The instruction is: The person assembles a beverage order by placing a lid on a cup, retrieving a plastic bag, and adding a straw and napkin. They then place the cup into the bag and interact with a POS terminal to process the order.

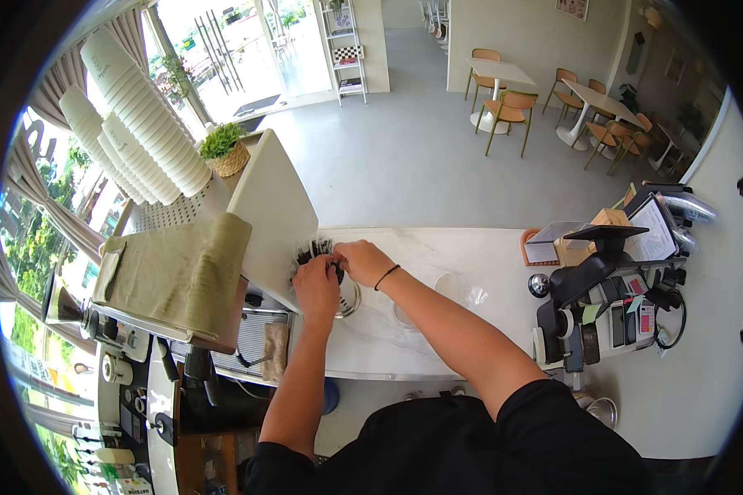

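Note:
A bundle of thin black sticks, apparently straws [309, 250], stands in front of me against the side of the coffee machine. Some clear wrapping seems to surround it. My left hand [317, 288] closes around the near side of the bundle. At its upper right, the bent fingers of my right hand [364, 263] meet the left fingertips; what they pinch is hidden. Just below my hands, a round clear container [350, 300] rests on the marble-patterned counter [378, 356], partly covered by my left hand.
Crumpled clear plastic [475, 297] and round transparent pieces lie right of my forearm. The coffee machine [278, 204] carries a folded green towel [173, 278], stacked white cups [142, 111] and a potted plant [226, 148]. A point-of-sale terminal [594, 272] and phones occupy the right side.

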A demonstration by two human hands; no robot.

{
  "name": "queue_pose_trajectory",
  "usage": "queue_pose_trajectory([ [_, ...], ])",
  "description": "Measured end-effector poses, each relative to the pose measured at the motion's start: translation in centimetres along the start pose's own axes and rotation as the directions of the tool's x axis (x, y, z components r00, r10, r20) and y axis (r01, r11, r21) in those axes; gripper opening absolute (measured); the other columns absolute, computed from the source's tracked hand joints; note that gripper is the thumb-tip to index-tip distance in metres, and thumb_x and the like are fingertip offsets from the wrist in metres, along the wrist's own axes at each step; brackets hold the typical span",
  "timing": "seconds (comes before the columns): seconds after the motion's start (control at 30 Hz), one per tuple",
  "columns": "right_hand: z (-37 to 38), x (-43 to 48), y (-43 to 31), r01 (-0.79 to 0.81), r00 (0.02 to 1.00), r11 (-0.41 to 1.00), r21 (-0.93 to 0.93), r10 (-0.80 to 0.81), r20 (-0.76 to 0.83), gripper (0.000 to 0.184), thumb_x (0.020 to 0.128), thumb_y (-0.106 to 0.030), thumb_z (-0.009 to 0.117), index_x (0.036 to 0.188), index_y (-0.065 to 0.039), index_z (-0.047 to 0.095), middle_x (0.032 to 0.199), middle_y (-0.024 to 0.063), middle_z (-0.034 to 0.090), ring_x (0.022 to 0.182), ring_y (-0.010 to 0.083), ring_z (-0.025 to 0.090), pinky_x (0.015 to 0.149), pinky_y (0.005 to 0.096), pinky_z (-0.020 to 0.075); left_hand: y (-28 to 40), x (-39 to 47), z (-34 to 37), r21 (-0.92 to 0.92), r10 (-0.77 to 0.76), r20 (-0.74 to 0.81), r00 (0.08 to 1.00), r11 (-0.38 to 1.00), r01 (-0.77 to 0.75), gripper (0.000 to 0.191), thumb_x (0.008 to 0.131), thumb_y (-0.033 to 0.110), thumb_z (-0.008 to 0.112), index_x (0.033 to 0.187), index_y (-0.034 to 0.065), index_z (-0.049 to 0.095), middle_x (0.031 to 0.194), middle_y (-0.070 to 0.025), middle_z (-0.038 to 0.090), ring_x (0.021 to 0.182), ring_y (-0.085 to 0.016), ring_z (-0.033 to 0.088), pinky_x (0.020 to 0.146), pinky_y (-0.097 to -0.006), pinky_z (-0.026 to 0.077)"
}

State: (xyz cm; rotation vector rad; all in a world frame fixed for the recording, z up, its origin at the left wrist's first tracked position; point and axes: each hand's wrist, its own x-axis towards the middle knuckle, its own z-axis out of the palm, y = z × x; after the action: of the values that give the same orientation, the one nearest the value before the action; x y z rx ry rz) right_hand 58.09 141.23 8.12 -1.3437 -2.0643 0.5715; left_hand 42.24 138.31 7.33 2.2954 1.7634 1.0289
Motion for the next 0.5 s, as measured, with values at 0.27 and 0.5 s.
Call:
queue_pose_trajectory([
  [0.27,-2.0,-0.4,-1.3,-0.041,0.999,0.984,0.174,0.041,0.006,0.014,0.092,-0.001,0.062,0.102,-0.003,0.072,0.097,0.0166,0.075,0.091,0.0317,0.072,0.083,0.0395,0.0566,-1.9,-0.2,0.8,-0.173,-0.005,0.071,0.997,0.985,0.017,0.018,0.091,0.018,0.074,0.105,0.0109,0.068,0.098,-0.005,0.072,0.1,-0.033,0.064,0.09,-0.049,0.045],
  [0.5,-1.5,-0.9,-2.1,0.002,1.0,0.995,0.096,0.001,-0.027,0.012,0.09,-0.001,0.063,0.099,-0.001,0.072,0.099,0.0161,0.075,0.092,0.0315,0.072,0.083,0.04,0.0566,-1.7,0.0,1.3,-0.141,-0.01,0.007,1.0,0.99,0.011,0.011,0.094,0.019,0.07,0.1,0.0107,0.065,0.092,-0.0066,0.07,0.096,-0.034,0.064,0.087,-0.051,0.045],
])
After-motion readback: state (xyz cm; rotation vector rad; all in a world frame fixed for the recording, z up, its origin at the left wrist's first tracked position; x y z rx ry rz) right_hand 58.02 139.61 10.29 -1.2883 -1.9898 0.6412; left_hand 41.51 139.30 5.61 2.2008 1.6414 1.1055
